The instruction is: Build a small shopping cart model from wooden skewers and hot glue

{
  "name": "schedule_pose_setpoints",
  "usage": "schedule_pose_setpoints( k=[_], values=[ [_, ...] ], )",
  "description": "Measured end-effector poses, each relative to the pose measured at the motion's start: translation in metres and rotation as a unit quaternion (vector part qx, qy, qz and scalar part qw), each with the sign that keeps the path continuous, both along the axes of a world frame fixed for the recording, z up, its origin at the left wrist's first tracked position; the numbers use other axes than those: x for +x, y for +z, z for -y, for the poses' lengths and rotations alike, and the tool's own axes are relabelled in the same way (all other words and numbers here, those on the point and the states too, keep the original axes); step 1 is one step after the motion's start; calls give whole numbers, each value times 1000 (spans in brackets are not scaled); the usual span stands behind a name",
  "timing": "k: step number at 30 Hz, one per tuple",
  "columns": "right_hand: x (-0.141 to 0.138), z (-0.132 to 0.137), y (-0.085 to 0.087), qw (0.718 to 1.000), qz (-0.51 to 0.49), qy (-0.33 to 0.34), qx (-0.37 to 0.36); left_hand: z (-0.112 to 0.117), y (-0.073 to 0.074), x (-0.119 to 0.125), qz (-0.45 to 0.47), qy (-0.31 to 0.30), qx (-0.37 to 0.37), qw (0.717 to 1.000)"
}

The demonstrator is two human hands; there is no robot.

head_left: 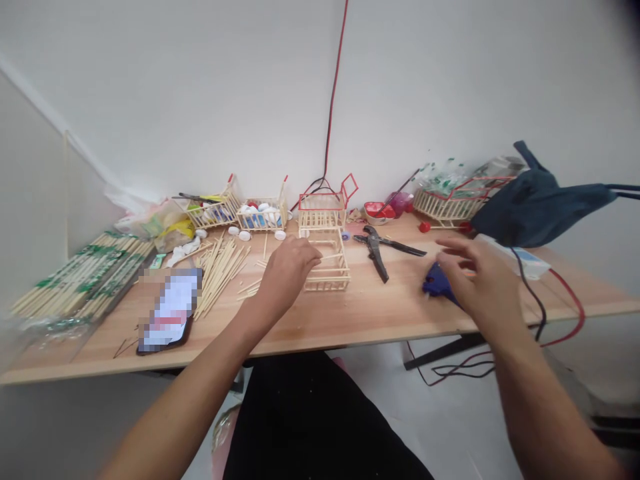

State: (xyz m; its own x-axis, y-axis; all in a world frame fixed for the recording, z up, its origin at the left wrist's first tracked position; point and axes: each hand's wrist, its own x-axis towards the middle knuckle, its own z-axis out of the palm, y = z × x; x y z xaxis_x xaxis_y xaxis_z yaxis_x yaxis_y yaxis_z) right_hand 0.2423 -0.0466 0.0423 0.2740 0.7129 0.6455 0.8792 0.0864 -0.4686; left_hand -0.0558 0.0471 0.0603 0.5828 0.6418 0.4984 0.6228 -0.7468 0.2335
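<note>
My left hand (293, 263) is closed, with its fingertips pinched at a thin wooden stick (331, 256) over the open stick-built basket frame (327, 283). The hand hides the frame's left side, and whether the stick is fixed to it I cannot tell. My right hand (480, 277) hovers with thumb and fingers apart above a blue tool (440, 283), which looks like a glue gun and is partly hidden by the hand. Between the hands lie black-handled cutting pliers (377, 250), jaws toward the wall.
Finished stick carts (263, 217) and a red-trimmed one (323, 207) stand along the wall. Loose sticks (220, 273), a phone (170, 310) and bagged stick bundles (90, 277) lie left. A larger basket (445, 207), a dark blue bag (535, 207) and a red cable (575, 320) are right.
</note>
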Motion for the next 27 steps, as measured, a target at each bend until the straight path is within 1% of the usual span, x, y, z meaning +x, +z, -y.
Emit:
schedule_pose_setpoints(
  k=[1,3,5,7,9,11,14,16,19,23,27],
  values=[
    [-10,-11,4,999,-23,27,15,0,0,0,-2,-1,2,1000],
    [-27,-37,8,995,-57,60,49,1,1,1,0,-4,3,1000],
    [-37,-66,9,989,-84,93,81,1,3,0,14,-6,-3,1000],
    [-44,-95,6,983,-118,104,95,1,7,-1,45,-8,-29,999],
    [-49,-118,1,977,-146,108,110,0,12,-3,93,-11,-90,992],
    [-51,-134,-7,975,-156,107,116,-3,17,-5,146,-8,-184,972],
    [-48,-143,-21,974,-167,101,111,-10,23,-9,217,-1,-320,922],
    [-44,-143,-27,974,-176,97,105,-15,24,-12,250,0,-376,892],
    [-38,-139,-30,973,-185,90,101,-21,21,-14,274,-4,-427,862],
    [-37,-135,-25,974,-188,94,88,-24,17,-14,287,-25,-484,826],
    [-41,-133,-23,978,-169,90,85,-24,15,-13,301,-27,-511,805]
  ],
)
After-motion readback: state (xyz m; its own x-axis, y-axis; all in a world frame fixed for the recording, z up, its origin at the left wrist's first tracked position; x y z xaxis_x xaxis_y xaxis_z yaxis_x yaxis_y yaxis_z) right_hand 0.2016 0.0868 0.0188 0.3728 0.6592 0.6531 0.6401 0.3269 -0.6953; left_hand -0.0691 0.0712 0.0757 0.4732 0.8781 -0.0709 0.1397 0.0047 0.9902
